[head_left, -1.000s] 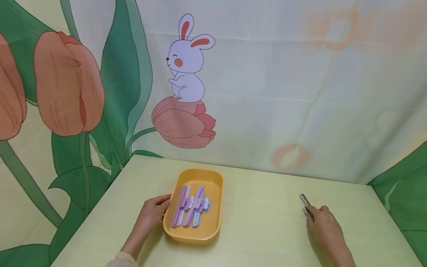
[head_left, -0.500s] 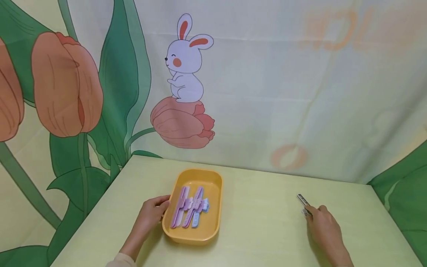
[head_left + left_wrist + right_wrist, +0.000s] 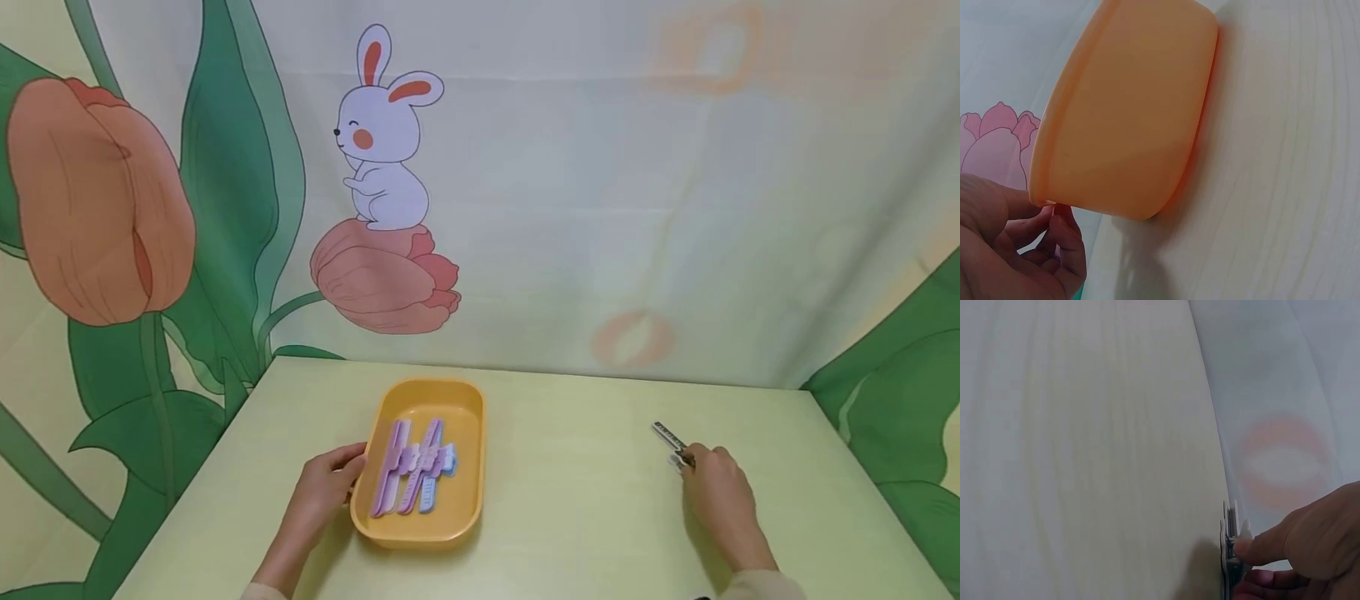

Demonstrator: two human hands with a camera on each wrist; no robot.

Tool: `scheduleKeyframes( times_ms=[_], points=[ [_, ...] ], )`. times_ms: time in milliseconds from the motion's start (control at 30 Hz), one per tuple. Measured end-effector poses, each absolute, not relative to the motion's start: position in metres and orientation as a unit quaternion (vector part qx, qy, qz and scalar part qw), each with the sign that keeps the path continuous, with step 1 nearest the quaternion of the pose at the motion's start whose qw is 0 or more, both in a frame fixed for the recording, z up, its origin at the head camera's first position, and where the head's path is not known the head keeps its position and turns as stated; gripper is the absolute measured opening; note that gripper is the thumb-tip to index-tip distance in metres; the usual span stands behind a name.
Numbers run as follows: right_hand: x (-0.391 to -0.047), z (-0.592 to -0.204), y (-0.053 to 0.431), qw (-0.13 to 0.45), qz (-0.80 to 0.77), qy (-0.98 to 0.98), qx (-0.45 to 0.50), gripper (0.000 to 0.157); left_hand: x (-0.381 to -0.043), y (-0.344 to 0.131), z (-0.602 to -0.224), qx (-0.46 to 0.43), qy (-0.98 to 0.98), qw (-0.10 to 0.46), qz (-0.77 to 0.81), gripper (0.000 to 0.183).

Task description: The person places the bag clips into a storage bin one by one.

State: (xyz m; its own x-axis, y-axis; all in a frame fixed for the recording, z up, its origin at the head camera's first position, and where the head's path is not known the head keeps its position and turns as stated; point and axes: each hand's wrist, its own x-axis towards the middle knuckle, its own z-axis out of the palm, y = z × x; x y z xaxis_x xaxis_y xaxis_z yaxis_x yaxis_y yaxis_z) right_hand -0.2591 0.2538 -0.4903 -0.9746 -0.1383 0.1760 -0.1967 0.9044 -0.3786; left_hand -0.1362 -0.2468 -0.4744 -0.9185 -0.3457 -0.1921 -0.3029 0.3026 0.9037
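Note:
At the left of the head view, my left hand [image 3: 318, 492] holds the rim of a yellow plastic tray [image 3: 480, 500] by its near left side. In the left wrist view its thumb and fingers [image 3: 1067, 244] pinch the rim's corner. Inside the tray lie purple bag clips [image 3: 386, 479] and a light blue bag clip [image 3: 427, 493], long and narrow with flower-shaped handles. My right hand [image 3: 720, 500], out to the right, pinches a long grey-and-white bag clip [image 3: 666, 435] with dark marks. The right wrist view shows this clip [image 3: 1230, 550] edge-on, between thumb and fingers, close to the table.
A pale yellow-green table [image 3: 570, 492] spreads under both hands. Behind it hangs a cloth backdrop [image 3: 562, 208] printed with a rabbit and tulips, meeting the table's back edge.
The head view has swung slightly to the right, so most things sit further left. Both hands keep their holds, on the tray and on the grey-and-white bag clip.

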Motion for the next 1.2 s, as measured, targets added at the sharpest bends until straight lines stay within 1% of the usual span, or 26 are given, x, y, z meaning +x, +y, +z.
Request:
scheduleKeyframes(
  times_ms=[100,233,300,433,533,800,1033,1100,1200],
  points=[
    [-0.261,-0.487,0.255,0.062,0.192,-0.977,0.07,0.018,-0.132,-0.248,-0.476,0.204,-0.802,0.016,-0.561,0.038],
    [-0.265,-0.484,0.255,0.031,0.188,-0.981,0.045,0.015,-0.128,-0.249,-0.477,0.208,-0.802,0.014,-0.56,0.039],
    [-0.268,-0.482,0.254,0.017,0.195,-0.98,0.034,0.022,-0.127,-0.249,-0.477,0.213,-0.802,0.015,-0.558,0.039],
    [-0.272,-0.481,0.251,0.001,0.212,-0.977,-0.01,0.046,-0.125,-0.251,-0.476,0.214,-0.802,0.014,-0.558,0.04],
    [-0.273,-0.482,0.25,-0.006,0.213,-0.976,-0.044,0.054,-0.124,-0.252,-0.476,0.214,-0.802,0.012,-0.557,0.041],
    [-0.279,-0.485,0.248,-0.008,0.198,-0.978,-0.06,0.055,-0.124,-0.254,-0.474,0.214,-0.804,0.015,-0.554,0.041],
    [-0.281,-0.488,0.255,-0.023,0.169,-0.982,-0.077,0.067,-0.13,-0.25,-0.474,0.206,-0.806,0.012,-0.555,0.04],
    [-0.281,-0.488,0.257,-0.02,0.162,-0.983,-0.079,0.069,-0.132,-0.249,-0.474,0.203,-0.806,0.012,-0.556,0.04],
    [-0.28,-0.488,0.261,-0.023,0.156,-0.984,-0.08,0.067,-0.135,-0.247,-0.474,0.199,-0.808,0.01,-0.555,0.04]
  ],
)
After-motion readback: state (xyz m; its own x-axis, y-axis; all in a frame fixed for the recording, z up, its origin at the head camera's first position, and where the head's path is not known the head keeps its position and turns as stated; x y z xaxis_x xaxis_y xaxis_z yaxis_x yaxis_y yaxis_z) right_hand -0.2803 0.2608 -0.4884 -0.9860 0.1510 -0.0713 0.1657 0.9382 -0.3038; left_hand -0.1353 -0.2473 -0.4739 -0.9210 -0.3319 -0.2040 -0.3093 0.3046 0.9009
